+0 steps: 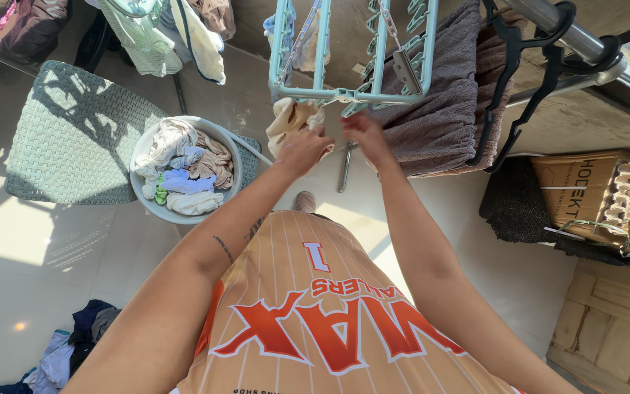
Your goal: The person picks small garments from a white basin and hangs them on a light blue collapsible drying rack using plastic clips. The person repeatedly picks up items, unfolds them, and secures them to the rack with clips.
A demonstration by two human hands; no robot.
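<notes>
Under the pale blue plastic clip hanger, the left hand pinches shut on a limp beige cloth, probably light, best gripped by its upper hem, while the right hand fingers a clip, grip unclear.

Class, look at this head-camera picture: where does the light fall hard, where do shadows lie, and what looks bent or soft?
Head view: hard sun whitens the floor at left; the woven chair carries branching shadows; the rail bows from lens distortion; the left hand and right hand, at the beige cloth under the clip hanger, look slightly soft.
</notes>
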